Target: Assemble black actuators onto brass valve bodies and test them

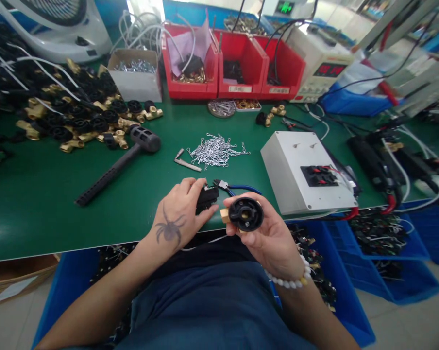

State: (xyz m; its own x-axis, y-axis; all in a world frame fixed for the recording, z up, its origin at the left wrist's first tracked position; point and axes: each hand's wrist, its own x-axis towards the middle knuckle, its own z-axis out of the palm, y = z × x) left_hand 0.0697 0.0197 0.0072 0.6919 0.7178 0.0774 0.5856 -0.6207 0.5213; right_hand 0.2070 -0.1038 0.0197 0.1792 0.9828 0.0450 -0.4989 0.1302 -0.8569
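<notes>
No word or number can be read with certainty. On the beige power supply, the display glows with red digits, too blurred to give a sure value. A second display, on the pale device at the top edge, shows green characters that are likewise illegible. The middle red bin bears a white label with dark marks, and the right red bin a similar tag; the writing on both is too small and smeared to make out.
</notes>
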